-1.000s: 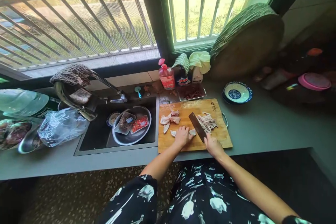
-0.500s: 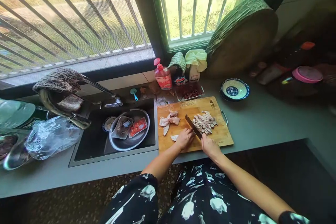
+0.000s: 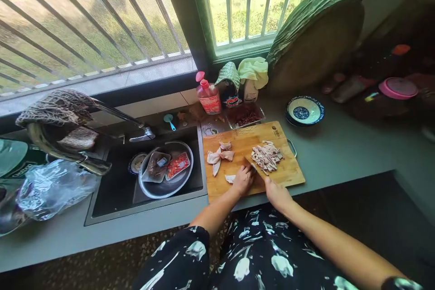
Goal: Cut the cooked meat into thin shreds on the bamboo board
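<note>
A wooden cutting board [image 3: 288,174] lies on the grey counter beside the sink. My left hand [image 3: 243,179] presses down on a pale piece of raw meat near the board's front edge. My right hand [image 3: 277,193] grips the handle of a cleaver [image 3: 255,169], whose dark blade stands edge-down right beside my left fingers. A heap of cut meat strips [image 3: 267,156] lies to the right of the blade. Larger uncut meat pieces [image 3: 219,157] lie on the left half of the board.
A dark sink [image 3: 115,186] on the left holds a metal basin [image 3: 153,188] with packets. Behind the board stand a red bottle [image 3: 207,96], a tray of red chillies [image 3: 245,117] and a blue-and-white bowl [image 3: 305,110]. A round chopping block [image 3: 316,41] leans on the window.
The cleaver's blade has dropped lower and closer to my left fingers on the meat. The camera has tilted slightly, shifting the scene upward and to the right.
</note>
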Available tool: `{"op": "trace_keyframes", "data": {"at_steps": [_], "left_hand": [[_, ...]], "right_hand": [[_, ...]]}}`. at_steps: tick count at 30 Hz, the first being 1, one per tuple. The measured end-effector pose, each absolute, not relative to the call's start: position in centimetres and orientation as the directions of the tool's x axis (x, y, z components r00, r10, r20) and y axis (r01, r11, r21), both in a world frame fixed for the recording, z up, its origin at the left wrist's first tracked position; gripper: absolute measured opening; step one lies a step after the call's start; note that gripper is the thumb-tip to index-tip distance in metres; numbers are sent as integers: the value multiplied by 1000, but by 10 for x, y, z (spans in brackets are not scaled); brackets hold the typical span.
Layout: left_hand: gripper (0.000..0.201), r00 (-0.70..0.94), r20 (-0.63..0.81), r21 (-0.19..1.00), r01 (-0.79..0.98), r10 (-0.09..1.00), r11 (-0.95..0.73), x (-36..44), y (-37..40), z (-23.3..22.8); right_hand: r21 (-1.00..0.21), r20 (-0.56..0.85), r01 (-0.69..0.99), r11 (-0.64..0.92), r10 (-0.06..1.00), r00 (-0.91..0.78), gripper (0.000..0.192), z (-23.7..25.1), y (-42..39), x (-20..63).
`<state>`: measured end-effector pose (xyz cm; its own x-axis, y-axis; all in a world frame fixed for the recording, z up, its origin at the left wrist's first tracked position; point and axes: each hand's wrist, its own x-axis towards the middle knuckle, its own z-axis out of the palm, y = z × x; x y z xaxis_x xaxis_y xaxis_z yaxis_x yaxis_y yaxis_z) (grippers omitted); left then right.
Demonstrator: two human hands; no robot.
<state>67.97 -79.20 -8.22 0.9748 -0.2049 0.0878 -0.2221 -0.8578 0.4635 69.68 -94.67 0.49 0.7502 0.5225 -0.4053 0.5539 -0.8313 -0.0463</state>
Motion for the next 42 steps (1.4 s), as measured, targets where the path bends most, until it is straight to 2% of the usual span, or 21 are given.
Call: {"op": "trace_keyframes", "data": {"at_steps": [4, 8, 13, 16, 19, 25, 31, 36, 42], "left_hand": [[24, 976, 96, 488, -219, -197, -845, 679, -792, -79], [24, 976, 157, 517, -211, -151, -830, 677, -789, -76], [24, 956, 189, 542, -291, -223, -788, 675, -786, -82], [26, 952, 187, 538, -307, -244, -785, 674, -785, -87], [27, 951, 194, 536, -308, -240, -786, 674, -786, -89], [27, 951, 174, 534, -309, -256, -787, 674, -789, -85], [27, 968, 180, 543, -247, -176, -803, 669, -787, -75], [27, 948, 214, 540, -317, -237, -780, 667, -784, -81], [27, 939, 241, 515, -337, -244, -788, 667, -785, -90]], "right_hand": [[-101, -462, 496, -862, 483, 744, 21, 3, -919, 728], [-123, -469, 423, -898, 428, 772, 23, 1, -930, 739], [-71, -407, 529, -845, 509, 758, 26, 2, -949, 720], [-48, -426, 595, -802, 555, 714, 21, 5, -960, 710], [-75, -463, 624, -778, 581, 669, 19, 9, -974, 706], [-88, -531, 563, -822, 517, 672, 24, 7, -943, 726], [-93, -497, 474, -876, 454, 740, 24, 3, -944, 742], [-69, -470, 565, -823, 526, 709, 22, 8, -960, 722], [-32, -522, 621, -783, 543, 658, 20, 17, -975, 709]]}}
